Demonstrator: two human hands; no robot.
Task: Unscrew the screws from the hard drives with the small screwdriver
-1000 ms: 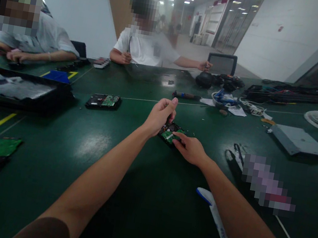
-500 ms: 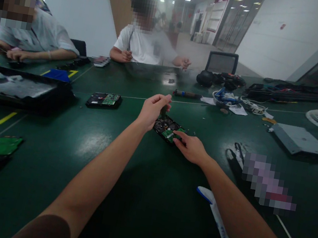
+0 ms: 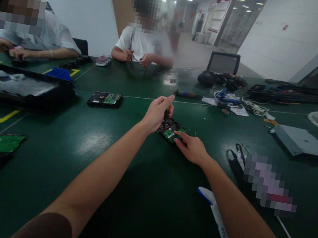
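A small hard drive [image 3: 169, 130] with a green circuit board facing up lies on the dark green table [image 3: 139, 197], an arm's length ahead of me. My left hand [image 3: 157, 112] is closed round a dark screwdriver handle [image 3: 166, 113] held upright over the drive's far left corner. My right hand [image 3: 192, 147] rests on the drive's near right edge, fingers stretched out and pressing it down.
A second hard drive [image 3: 105, 99] lies to the left, beside a black tray [image 3: 13, 87]. A green board [image 3: 3, 143] sits near left. A grey metal plate [image 3: 299, 141], cables and a bowl [image 3: 224, 99] lie right. Two people sit across the table, hands busy.
My left hand with the screwdriver shifted slightly left and then back over the drive. The person opposite drew an outstretched arm back in. My right hand stayed put.
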